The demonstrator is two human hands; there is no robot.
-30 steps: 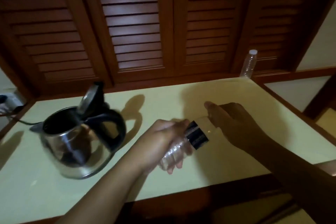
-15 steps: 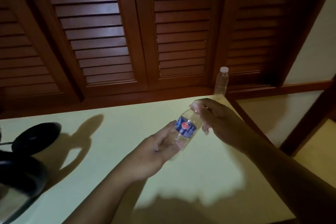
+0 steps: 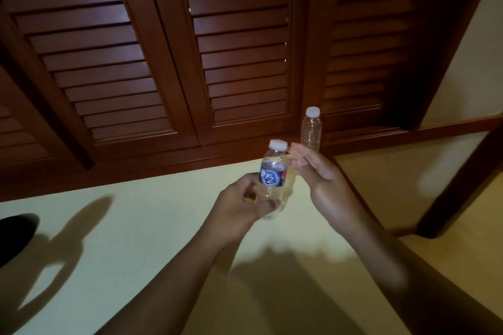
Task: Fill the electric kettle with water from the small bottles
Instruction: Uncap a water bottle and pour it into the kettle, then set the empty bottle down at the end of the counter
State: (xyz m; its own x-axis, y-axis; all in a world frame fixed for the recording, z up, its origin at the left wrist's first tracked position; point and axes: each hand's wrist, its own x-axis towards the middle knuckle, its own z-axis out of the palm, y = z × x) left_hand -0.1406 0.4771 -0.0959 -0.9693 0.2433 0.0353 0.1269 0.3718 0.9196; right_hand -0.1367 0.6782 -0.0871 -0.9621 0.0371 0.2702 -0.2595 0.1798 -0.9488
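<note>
The left hand [image 3: 239, 202] is gripping the small bottle [image 3: 272, 175], now upright, while the right hand [image 3: 318, 174], fingers slack, is leaving its unopened cap [image 3: 278, 144], so pouring is waiting.

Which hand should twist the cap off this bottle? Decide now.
Right. The left hand grips the small bottle round its lower body, cap up, so it is occupied. The right hand holds nothing, and its fingertips sit just beside the white cap.
</note>
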